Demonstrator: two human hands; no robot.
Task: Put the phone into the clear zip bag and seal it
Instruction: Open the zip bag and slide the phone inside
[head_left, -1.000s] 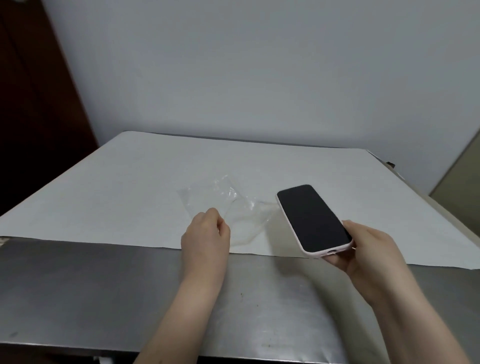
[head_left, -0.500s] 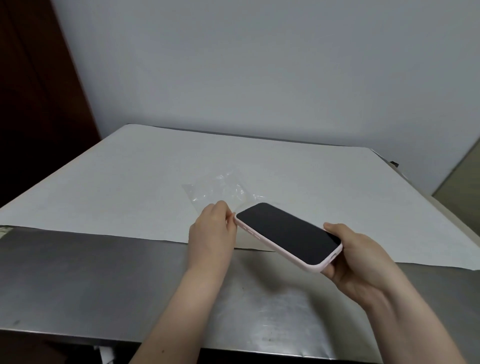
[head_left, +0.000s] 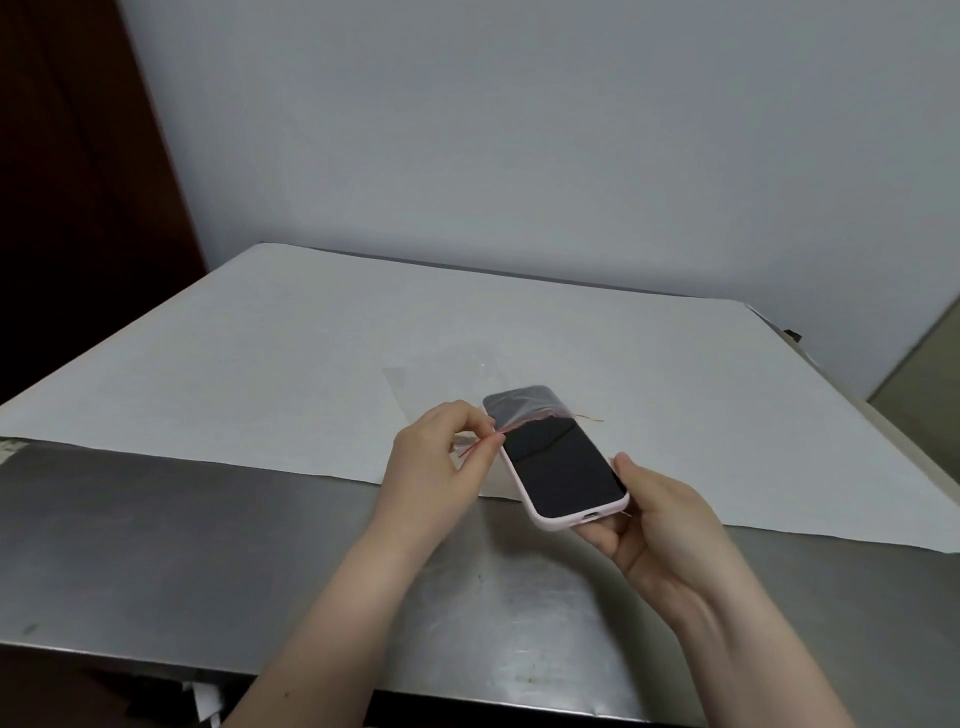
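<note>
At frame centre, the phone (head_left: 558, 457), gripped by the right hand (head_left: 657, 535), is best slid straight into the clear bag (head_left: 519, 408), whose mouth is pinched open by the left hand (head_left: 441, 467).

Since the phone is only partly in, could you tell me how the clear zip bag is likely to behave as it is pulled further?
The clear zip bag looks thin and floppy: it wrinkles over the phone. It probably needs the left hand holding its mouth open. It may cling to the case.
</note>
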